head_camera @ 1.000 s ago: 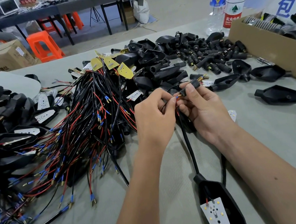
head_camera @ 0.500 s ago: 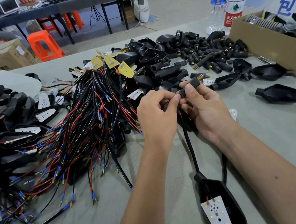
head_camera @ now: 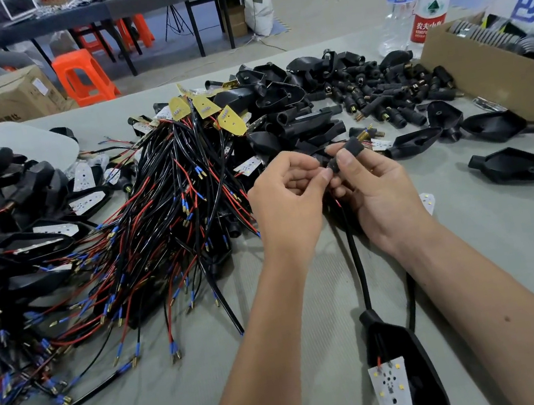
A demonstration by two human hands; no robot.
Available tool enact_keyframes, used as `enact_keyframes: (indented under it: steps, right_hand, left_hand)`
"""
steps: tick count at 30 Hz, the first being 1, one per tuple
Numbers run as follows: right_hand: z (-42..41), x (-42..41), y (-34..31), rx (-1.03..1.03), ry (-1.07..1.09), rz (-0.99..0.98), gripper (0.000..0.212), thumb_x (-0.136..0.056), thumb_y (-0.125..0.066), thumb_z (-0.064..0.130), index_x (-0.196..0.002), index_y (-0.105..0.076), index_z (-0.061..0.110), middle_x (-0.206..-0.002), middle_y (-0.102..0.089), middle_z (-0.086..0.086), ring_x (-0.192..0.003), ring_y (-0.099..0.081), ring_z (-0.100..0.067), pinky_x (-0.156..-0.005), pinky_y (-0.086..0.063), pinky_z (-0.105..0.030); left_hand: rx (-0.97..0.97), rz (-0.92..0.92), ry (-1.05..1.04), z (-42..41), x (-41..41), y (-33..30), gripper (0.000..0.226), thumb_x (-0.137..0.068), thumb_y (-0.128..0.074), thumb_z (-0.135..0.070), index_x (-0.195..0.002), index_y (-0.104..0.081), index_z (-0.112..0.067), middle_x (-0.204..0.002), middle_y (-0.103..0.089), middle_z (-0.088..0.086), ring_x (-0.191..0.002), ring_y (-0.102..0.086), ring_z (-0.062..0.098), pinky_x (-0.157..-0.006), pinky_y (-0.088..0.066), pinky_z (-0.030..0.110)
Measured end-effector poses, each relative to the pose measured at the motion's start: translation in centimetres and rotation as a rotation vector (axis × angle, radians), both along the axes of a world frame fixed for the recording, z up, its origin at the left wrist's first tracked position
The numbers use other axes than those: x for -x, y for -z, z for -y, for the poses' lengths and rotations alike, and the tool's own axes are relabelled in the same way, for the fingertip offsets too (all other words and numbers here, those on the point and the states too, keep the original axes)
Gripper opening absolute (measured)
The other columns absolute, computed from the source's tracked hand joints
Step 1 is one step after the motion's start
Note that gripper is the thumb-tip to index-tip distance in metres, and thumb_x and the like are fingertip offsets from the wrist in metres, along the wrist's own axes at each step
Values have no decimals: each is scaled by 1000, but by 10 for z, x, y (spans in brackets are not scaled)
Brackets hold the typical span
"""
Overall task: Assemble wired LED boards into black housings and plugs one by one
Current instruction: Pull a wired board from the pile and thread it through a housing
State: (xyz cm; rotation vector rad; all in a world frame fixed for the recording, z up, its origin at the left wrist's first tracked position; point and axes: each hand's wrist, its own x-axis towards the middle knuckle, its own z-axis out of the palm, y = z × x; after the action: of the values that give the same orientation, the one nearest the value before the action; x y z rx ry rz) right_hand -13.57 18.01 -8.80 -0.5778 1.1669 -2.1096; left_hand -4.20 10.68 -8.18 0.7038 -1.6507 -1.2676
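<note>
Lying nearest, a black housing point(head_camera: 418, 363) holds a white LED board point(head_camera: 391, 392), its black cable point(head_camera: 357, 258) running up to the hands. Left hand point(head_camera: 287, 199) pinches the cable end with curled fingers; right hand point(head_camera: 378, 192) grips a black plug point(head_camera: 352, 148) between thumb and forefinger. Left lies a wire tangle point(head_camera: 146, 237); farther, loose plugs point(head_camera: 391, 93).

Grey concrete floor point(head_camera: 315, 4). Dark table point(head_camera: 125, 5) at back; orange stools point(head_camera: 82, 77) beneath and before it; tripod point(head_camera: 176, 21) beside.
</note>
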Motion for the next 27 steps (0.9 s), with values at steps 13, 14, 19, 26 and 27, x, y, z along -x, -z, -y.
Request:
enact_keyframes:
  steps: [13,14,19,26,27]
  right_hand:
    - [1,3,0,32,45,56,18,-102,-57,18,-114,-65,8,-79,-66,-6,-65,-56,-11,-62,-51,-17]
    - [0,3,0,32,40,49,18,-102,-57,18,-113,-65,8,-79,-66,-6,-64,-56,-11,-62,-51,-17]
    - [0,1,0,32,22,-2,25,-89,-64,27,-108,-68,11,-81,-60,-3,-66,-56,-11,-64,-48,-20]
    - [-1,3,2,28,11,-16,19,-97,-61,24,-108,-70,13,-71,-61,4,-63,-53,-9,-59,-44,-18]
    - [-1,3,2,20,13,-20,17,-99,-60,24,-108,-71,13,-70,-60,4,-63,-52,-9,-58,-44,-18]
  left_hand:
    - [-36,83,98,15,-11,3,20,-85,-79,-3,-80,-78,-23,-74,-76,-4,-71,-73,13,-72,-57,26]
    - [-34,88,103,15,-10,3,22,-85,-79,-3,-79,-77,-24,-73,-75,-4,-70,-72,14,-70,-56,25]
    - [20,120,64,15,-8,5,27,-84,-79,-4,-75,-75,-29,-72,-74,-9,-70,-71,10,-69,-55,22]
    - [200,206,153,12,-6,8,20,-85,-76,0,-81,-76,-20,-68,-69,-11,-59,-60,0,-62,-53,20]
    - [221,208,153,12,-6,8,20,-85,-75,0,-81,-76,-20,-67,-67,-12,-58,-58,0,-61,-52,19]
